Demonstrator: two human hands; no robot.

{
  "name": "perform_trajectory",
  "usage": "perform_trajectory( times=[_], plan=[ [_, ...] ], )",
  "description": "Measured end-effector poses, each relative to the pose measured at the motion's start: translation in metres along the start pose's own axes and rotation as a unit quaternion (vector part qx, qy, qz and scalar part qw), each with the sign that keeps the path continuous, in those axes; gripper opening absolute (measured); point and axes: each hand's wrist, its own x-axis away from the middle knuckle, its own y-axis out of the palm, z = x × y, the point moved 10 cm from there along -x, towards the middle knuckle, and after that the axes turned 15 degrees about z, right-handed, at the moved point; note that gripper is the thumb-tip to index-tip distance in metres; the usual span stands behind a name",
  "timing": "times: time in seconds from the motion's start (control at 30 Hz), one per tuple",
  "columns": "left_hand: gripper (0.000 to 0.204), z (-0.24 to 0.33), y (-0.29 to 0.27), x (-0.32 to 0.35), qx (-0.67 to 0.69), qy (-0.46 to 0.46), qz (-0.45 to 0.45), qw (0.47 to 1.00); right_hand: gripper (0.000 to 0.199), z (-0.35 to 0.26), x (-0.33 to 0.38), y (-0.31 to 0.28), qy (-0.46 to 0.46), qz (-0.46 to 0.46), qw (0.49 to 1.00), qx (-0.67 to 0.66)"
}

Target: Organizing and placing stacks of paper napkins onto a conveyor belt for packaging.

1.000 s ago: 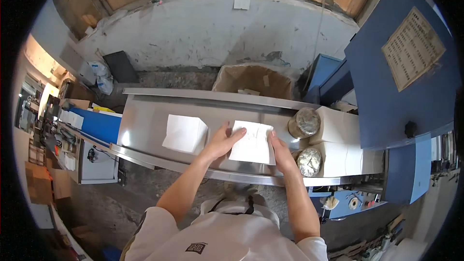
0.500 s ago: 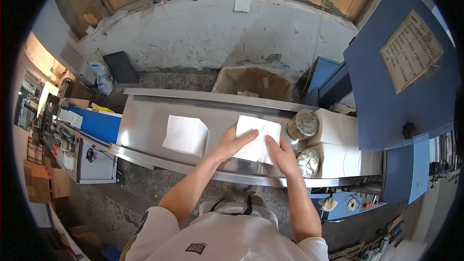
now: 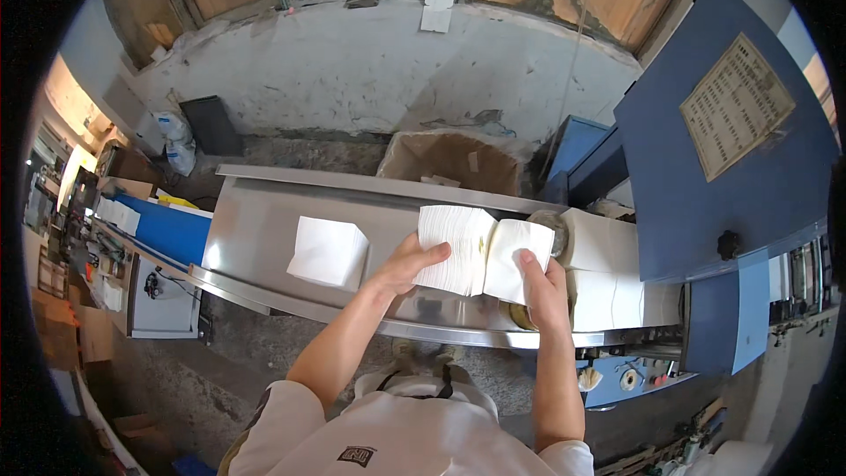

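Both my hands hold a stack of square, napkin-like white paper sheets (image 3: 453, 251) above a long metal trough (image 3: 251, 216). The stack is parted in the middle, and its left part shows many fanned edges. My left hand (image 3: 407, 266) is closed around the left side, thumb on top. On the right part, my right hand (image 3: 548, 295) grips the near right corner with its thumb on the top sheet. A second white stack (image 3: 328, 251) lies in the trough, left of my left hand.
Beyond my right hand, a round, wrapped weight (image 3: 555, 227) is partly hidden, as is another (image 3: 522, 315). Rows of white paper (image 3: 604, 242) fill the trough's right end, beside a blue machine panel (image 3: 696, 203). A lined bin (image 3: 449, 157) stands behind the trough.
The held stack, closed and flat before, is now parted into two, with sheet edges fanned on the left. My right hand has moved slightly right, covering more of the round weights.
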Motion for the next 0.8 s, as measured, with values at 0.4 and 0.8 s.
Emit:
perform_trajectory(
  times=[0.4, 0.8],
  plan=[
    [0.085, -0.031, -0.005, -0.005, 0.134, -0.009, -0.050, 0.990, 0.035, -0.024, 0.015, 0.008, -0.028, -0.009, 0.996, 0.085],
    [0.062, -0.067, -0.039, -0.009, 0.079, -0.093, 0.029, 0.992, 0.028, 0.058, -0.011, 0.017, 0.011, -0.010, 0.995, 0.101]
  ],
)
